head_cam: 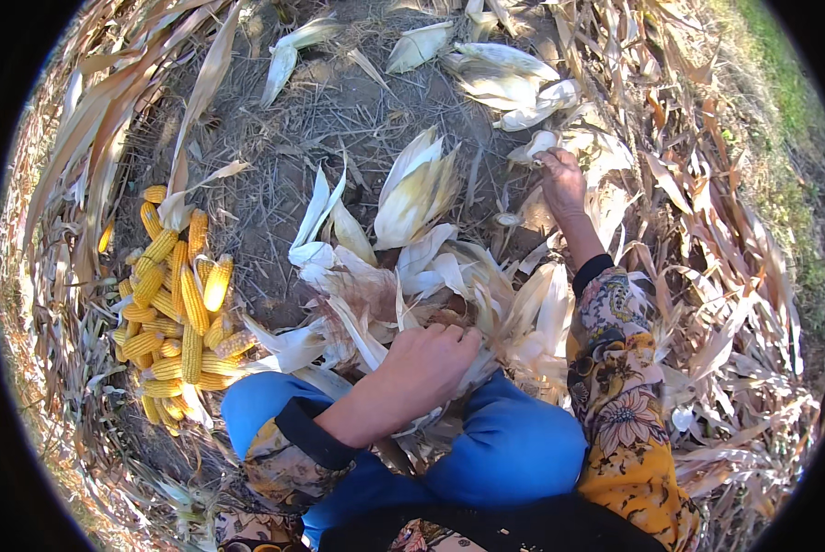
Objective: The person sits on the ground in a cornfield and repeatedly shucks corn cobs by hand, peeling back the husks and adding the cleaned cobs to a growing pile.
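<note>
My left hand (434, 359) rests low over the heap of dry corn husks (419, 269) between my knees, its fingers curled down; what lies under the fingertips is hidden. Stretched out to the upper right, my right hand (564, 181) has its fingers at the cut base of a husk (540, 146). Whether it grips that husk is not plain. A pile of husked yellow corn cobs (191, 300) lies on the ground to the left. A large pale husk (416, 196) stands up from the front of the heap.
Several pale husked-looking leaf bundles (505, 76) lie on the bare soil (378, 103) ahead. Dry corn stalks and leaves (716, 276) are banked along the right, with more dry leaves (102, 131) at the left. Green grass (778, 76) shows at the far upper right.
</note>
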